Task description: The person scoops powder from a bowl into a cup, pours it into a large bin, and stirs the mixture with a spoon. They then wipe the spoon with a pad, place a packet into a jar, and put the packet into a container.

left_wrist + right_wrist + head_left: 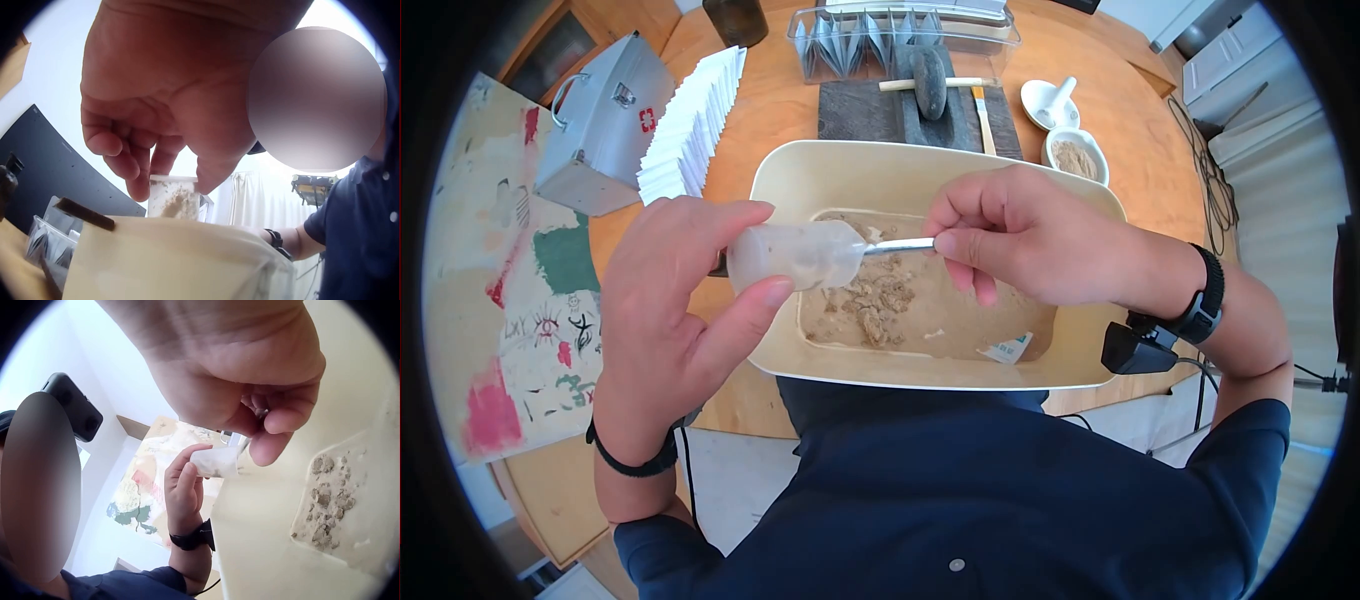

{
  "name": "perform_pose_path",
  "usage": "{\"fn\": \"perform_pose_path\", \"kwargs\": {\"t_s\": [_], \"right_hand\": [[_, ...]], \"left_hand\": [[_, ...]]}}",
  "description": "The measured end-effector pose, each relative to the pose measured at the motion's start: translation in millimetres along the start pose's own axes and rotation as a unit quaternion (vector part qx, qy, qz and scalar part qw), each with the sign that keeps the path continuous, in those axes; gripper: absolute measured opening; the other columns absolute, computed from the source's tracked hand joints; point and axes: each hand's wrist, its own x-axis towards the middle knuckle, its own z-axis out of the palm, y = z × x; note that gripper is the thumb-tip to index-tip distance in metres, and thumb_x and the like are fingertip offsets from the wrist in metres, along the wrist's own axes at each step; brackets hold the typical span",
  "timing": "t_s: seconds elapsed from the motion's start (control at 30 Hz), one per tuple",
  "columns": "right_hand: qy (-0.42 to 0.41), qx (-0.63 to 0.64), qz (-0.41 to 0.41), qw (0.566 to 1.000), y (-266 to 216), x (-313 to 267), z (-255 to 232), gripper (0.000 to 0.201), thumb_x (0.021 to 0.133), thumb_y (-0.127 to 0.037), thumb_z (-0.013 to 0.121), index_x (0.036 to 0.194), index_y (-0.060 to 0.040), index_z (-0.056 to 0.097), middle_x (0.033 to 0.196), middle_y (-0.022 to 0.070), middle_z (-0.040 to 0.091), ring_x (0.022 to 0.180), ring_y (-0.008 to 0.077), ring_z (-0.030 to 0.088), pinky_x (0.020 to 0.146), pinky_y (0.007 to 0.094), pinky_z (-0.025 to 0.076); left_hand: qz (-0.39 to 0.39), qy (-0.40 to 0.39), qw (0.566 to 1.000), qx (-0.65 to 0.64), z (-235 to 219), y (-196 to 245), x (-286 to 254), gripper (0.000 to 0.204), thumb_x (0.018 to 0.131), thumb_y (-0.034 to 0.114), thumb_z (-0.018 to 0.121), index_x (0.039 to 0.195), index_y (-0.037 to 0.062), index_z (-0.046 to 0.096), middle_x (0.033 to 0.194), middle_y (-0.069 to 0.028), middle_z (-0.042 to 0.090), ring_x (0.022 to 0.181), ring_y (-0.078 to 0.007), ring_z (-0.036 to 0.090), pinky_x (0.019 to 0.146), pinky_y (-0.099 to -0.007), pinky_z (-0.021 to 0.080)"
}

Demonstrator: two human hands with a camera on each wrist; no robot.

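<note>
My left hand (665, 300) grips a small translucent plastic cup (800, 255), thumb on one side and fingers on the other. The cup lies tipped on its side over the basin, its mouth to the right, and pale powder (181, 205) clings inside it in the left wrist view. My right hand (1040, 235) pinches the handle of a slim metal scoop or spatula (903, 245), whose far end is at the cup's mouth. Below both hands is a cream plastic basin (1090, 205) with brown powder and crumbly clumps (878, 305) on its floor.
A scrap of printed white packet (1008, 348) lies in the basin. Behind stand a dark stone slab (850, 110), a brush (984, 120), a white bowl of powder (1076, 155) and a clear rack (900, 40). Pleated white paper (690, 130) and a metal case (605, 125) are at left.
</note>
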Motion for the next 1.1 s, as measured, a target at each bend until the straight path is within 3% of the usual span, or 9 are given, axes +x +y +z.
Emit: {"fn": "perform_pose_path", "kwargs": {"t_s": [0.1,0.2,0.4,0.5,0.6,0.67,0.83,1.0,1.1], "right_hand": [[0.018,-0.007,-0.008,1.000,1,0,-2,0.013,0.101,-0.009,0.054,0.100,0.0008,0.063,0.075,0.0008,0.063,0.066,0.0081,0.061,0.061,0.0239,0.050],[0.011,-0.107,0.028,0.994,2,-4,-7,0.013,0.099,-0.010,0.055,0.099,0.0008,0.064,0.074,0.0012,0.062,0.065,0.0082,0.060,0.061,0.0246,0.049],[0.075,-0.203,-0.029,0.976,11,-15,-12,0.012,0.095,-0.009,0.057,0.096,0.0009,0.065,0.071,0.0050,0.061,0.065,0.0126,0.058,0.060,0.0300,0.047],[0.093,-0.256,-0.045,0.961,14,-24,-13,0.010,0.093,-0.007,0.058,0.095,0.0005,0.065,0.071,0.0086,0.061,0.064,0.0185,0.059,0.061,0.0323,0.047],[0.114,-0.292,-0.094,0.945,23,-35,-15,0.008,0.091,-0.004,0.059,0.094,0.0004,0.065,0.072,0.0122,0.062,0.064,0.0249,0.059,0.061,0.0339,0.047],[0.132,-0.314,-0.122,0.932,26,-42,-18,0.012,0.089,-0.008,0.058,0.093,-0.0008,0.067,0.078,0.0169,0.066,0.073,0.0368,0.064,0.066,0.0429,0.051],[0.136,-0.313,-0.192,0.920,39,-59,-31,0.009,0.088,-0.003,0.059,0.095,-0.0018,0.065,0.076,0.0153,0.064,0.071,0.0352,0.063,0.063,0.0413,0.050],[0.157,-0.292,-0.270,0.904,65,-59,-29,0.010,0.084,0.000,0.062,0.093,-0.0022,0.064,0.075,0.0120,0.063,0.069,0.0318,0.063,0.060,0.0390,0.049],[0.187,-0.311,-0.316,0.877,72,-56,-27,0.011,0.082,0.001,0.063,0.093,-0.0029,0.065,0.073,0.0108,0.062,0.067,0.0308,0.063,0.057,0.0389,0.048]], "left_hand": [[0.039,0.010,0.999,0.016,0,2,4,0.045,0.075,0.011,0.071,0.118,0.0020,0.067,0.097,-0.0101,0.063,0.084,-0.0236,0.056,0.076,-0.0331,0.045],[0.032,-0.008,0.999,0.019,-3,4,2,0.050,0.072,0.006,0.070,0.122,0.0024,0.066,0.100,-0.0111,0.064,0.090,-0.0259,0.058,0.080,-0.0357,0.046],[0.034,-0.053,0.998,-0.007,4,10,4,0.046,0.068,0.005,0.072,0.114,0.0023,0.067,0.096,-0.0119,0.063,0.091,-0.0316,0.058,0.082,-0.0399,0.046],[0.066,-0.127,0.990,0.004,0,6,9,0.045,0.067,0.004,0.074,0.111,0.0018,0.066,0.099,-0.0135,0.064,0.091,-0.0336,0.058,0.082,-0.0411,0.047],[0.053,-0.104,0.992,0.051,3,12,12,0.045,0.066,0.003,0.074,0.110,0.0020,0.066,0.100,-0.0140,0.065,0.091,-0.0339,0.059,0.082,-0.0413,0.047],[0.047,-0.097,0.992,0.060,5,10,11,0.044,0.066,0.003,0.074,0.110,0.0020,0.066,0.101,-0.0140,0.065,0.092,-0.0337,0.059,0.083,-0.0414,0.047],[0.027,-0.075,0.992,0.094,7,10,13,0.043,0.066,0.004,0.076,0.109,0.0020,0.066,0.102,-0.0135,0.065,0.094,-0.0333,0.058,0.083,-0.0417,0.047],[0.034,-0.112,0.988,0.097,8,14,15,0.044,0.066,0.004,0.075,0.109,0.0027,0.066,0.104,-0.0134,0.065,0.094,-0.0338,0.058,0.083,-0.0415,0.046],[0.033,-0.100,0.989,0.105,8,17,16,0.045,0.065,0.004,0.075,0.110,0.0030,0.066,0.104,-0.0131,0.064,0.095,-0.0341,0.057,0.084,-0.0421,0.046]]}}
